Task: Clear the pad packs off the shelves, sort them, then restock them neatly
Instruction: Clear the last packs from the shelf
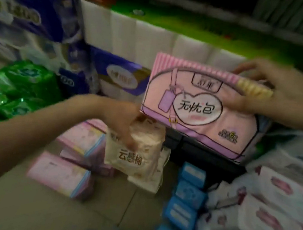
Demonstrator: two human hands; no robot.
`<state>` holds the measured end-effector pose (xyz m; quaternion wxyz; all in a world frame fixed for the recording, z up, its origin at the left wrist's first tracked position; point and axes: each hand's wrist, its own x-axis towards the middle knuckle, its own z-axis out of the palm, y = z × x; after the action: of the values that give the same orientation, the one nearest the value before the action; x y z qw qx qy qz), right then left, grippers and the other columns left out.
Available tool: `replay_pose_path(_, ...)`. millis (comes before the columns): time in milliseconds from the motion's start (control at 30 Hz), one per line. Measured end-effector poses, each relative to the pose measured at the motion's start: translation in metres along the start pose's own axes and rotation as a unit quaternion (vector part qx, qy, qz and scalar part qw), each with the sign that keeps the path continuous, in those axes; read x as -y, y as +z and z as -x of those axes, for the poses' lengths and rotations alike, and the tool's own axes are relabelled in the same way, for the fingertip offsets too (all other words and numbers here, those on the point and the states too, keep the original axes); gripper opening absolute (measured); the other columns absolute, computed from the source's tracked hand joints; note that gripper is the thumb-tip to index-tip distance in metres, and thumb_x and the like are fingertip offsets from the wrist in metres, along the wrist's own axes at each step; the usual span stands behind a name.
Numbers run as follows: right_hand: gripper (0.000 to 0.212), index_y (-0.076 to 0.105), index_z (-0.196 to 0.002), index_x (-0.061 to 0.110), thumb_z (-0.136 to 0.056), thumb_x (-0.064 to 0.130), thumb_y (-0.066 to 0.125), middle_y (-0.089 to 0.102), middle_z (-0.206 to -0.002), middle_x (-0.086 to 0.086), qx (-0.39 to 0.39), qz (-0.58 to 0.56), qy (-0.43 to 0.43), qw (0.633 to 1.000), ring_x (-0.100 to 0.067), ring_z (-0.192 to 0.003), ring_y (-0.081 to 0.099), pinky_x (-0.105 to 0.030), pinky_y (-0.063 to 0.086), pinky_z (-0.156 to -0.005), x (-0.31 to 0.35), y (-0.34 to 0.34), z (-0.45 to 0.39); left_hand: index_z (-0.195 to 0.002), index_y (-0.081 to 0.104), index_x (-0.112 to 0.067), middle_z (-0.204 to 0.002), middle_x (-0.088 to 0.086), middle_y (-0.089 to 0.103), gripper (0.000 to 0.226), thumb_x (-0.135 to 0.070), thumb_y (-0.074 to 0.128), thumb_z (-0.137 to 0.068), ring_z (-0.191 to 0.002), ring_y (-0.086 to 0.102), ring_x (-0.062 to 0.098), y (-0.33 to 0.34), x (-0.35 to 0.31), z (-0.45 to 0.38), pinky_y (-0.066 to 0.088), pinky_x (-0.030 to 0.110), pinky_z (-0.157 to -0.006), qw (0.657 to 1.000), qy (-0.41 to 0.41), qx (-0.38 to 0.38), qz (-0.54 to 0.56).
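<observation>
My right hand grips the top right corner of a large pink pad pack with a heart label, held up at the centre right. My left hand holds a cream pad pack by its top, just under the pink pack's lower left corner. On the floor lie pink and blue packs, a row of small blue packs, green packs at the left and white floral packs at the right.
Bulk tissue rolls in purple wrap and a white and green multipack stand at the back. A dark shelf base sits under the pink pack. Bare floor tiles show at the lower left.
</observation>
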<state>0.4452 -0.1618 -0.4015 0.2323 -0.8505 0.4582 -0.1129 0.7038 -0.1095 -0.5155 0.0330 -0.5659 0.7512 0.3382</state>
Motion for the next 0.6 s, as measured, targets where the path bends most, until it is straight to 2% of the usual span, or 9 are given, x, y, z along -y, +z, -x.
replay_pose_path(67,0.055,0.045,-0.107,0.037,-0.059,0.056,0.067,0.057,-0.101,0.006,0.051,0.017,0.0,0.999,-0.011,-0.084,0.055,-0.033,0.048,-0.072,-0.014,0.03,0.003,-0.139,0.032,-0.025,-0.137,-0.007,0.042,0.091,-0.035,0.082,-0.064,-0.122,0.043,0.013,0.046,0.01,-0.017,0.036,0.029,-0.106,0.999,-0.006,0.008,-0.035)
replay_pose_path(100,0.055,0.045,-0.107,0.036,-0.061,0.056,0.067,0.057,-0.106,0.001,0.051,0.037,-0.002,0.998,-0.017,-0.088,0.055,-0.036,0.048,-0.077,-0.02,0.044,0.002,-0.14,0.03,-0.026,-0.138,-0.005,0.04,0.092,-0.036,0.081,-0.065,-0.124,0.042,0.016,0.068,0.014,-0.024,0.036,0.032,-0.106,0.998,-0.011,0.02,-0.056)
replay_pose_path(167,0.054,0.045,-0.109,0.035,-0.066,0.056,0.068,0.053,-0.114,-0.001,0.057,0.071,0.023,0.996,-0.02,-0.097,0.053,-0.035,0.045,-0.078,-0.032,0.067,-0.006,-0.142,0.024,-0.027,-0.141,-0.002,0.035,0.092,-0.04,0.078,-0.068,-0.126,0.038,0.022,0.108,0.022,-0.033,0.034,0.037,-0.107,0.992,-0.022,0.052,-0.11)
replay_pose_path(267,0.063,0.042,-0.122,0.033,-0.07,0.057,0.069,0.046,-0.126,-0.004,0.081,0.129,0.011,0.988,-0.023,-0.11,0.046,-0.035,0.043,-0.079,-0.044,0.107,-0.008,-0.147,0.011,-0.028,-0.148,-0.001,0.025,0.098,-0.045,0.073,-0.073,-0.127,0.032,0.024,0.154,0.028,-0.037,0.028,0.038,-0.106,0.981,-0.026,0.071,-0.181)
replay_pose_path(367,0.07,0.036,-0.131,0.031,-0.073,0.054,0.068,0.038,-0.129,-0.007,0.096,0.166,0.027,0.981,-0.026,-0.118,0.034,-0.037,0.036,-0.085,-0.049,0.132,-0.007,-0.148,0.005,-0.028,-0.15,0.002,0.019,0.102,-0.047,0.072,-0.074,-0.13,0.027,0.025,0.186,0.034,-0.033,0.024,0.039,-0.108,0.976,-0.027,0.079,-0.202)
replay_pose_path(467,0.07,0.036,-0.132,0.028,-0.074,0.053,0.068,0.038,-0.128,-0.009,0.107,0.175,0.043,0.978,-0.027,-0.115,0.034,-0.035,0.033,-0.082,-0.06,0.148,-0.008,-0.149,0.001,-0.026,-0.15,0.005,0.015,0.101,-0.046,0.069,-0.077,-0.133,0.022,0.028,0.207,0.039,-0.028,0.018,0.042,-0.112,0.971,-0.022,0.053,-0.234)
replay_pose_path(600,0.069,0.037,-0.131,0.027,-0.075,0.05,0.069,0.037,-0.132,-0.011,0.111,0.17,0.075,0.976,-0.029,-0.122,0.031,-0.038,0.034,-0.091,-0.075,0.16,-0.008,-0.149,-0.001,-0.025,-0.154,0.007,0.009,0.094,-0.033,0.066,-0.083,-0.141,0.01,0.029,0.232,0.052,-0.025,0.007,0.043,-0.116,0.962,-0.022,0.014,-0.27)
